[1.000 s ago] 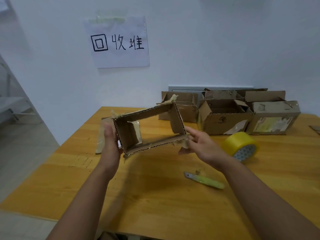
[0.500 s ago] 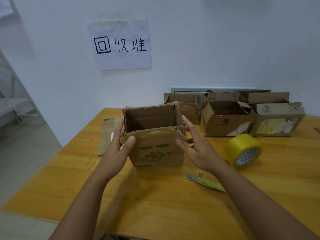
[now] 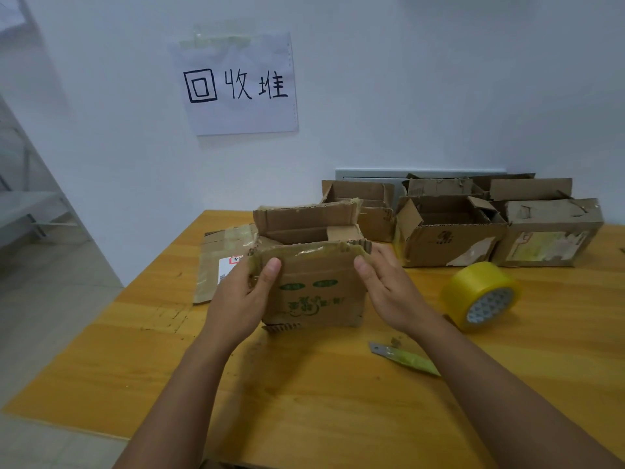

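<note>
The cardboard box is grasped at its sides by the left grip and right grip on the counter.

Head view looks down, close over table.

One wooden counter carries one cardboard box gripped by two hands, a left hand and a right hand. Along the wall, four more worn boxes can be counted, with a possible fifth too hidden to confirm. Also in view: one flattened carton, one roll of yellow tape, one green-handled cutter. One paper sign shows three handwritten characters.
</note>
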`<state>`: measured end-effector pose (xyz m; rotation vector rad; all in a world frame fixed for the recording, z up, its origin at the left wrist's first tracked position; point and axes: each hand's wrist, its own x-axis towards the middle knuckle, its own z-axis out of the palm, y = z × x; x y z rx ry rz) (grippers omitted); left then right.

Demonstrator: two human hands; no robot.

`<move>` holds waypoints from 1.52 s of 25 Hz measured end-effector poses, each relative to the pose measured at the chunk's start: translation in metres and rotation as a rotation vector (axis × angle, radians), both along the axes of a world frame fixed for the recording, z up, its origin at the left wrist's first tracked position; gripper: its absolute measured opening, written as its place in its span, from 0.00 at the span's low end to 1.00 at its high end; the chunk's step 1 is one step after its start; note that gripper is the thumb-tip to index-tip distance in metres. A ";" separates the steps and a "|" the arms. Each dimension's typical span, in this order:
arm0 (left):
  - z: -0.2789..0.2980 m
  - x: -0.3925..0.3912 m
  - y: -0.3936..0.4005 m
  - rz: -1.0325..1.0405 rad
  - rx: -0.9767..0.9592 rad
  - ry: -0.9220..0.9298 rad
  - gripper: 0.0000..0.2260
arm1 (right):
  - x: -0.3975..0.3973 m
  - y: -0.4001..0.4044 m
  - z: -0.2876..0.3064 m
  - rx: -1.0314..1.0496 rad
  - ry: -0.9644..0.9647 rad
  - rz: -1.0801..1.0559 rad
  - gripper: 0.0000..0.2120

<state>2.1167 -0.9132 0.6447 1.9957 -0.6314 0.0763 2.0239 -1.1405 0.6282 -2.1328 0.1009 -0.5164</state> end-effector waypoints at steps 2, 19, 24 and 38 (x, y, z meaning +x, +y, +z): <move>-0.003 0.001 -0.001 0.025 -0.093 0.051 0.31 | 0.001 0.006 0.005 0.083 -0.072 -0.054 0.21; 0.030 0.037 -0.010 -0.126 0.023 0.295 0.29 | 0.021 -0.018 0.058 0.143 0.217 0.094 0.38; 0.011 0.032 -0.003 -0.068 -0.145 0.302 0.13 | 0.012 -0.013 0.037 0.182 0.216 0.013 0.15; -0.018 0.013 -0.005 -0.070 -0.230 0.436 0.21 | 0.014 0.011 0.002 0.240 0.176 0.032 0.28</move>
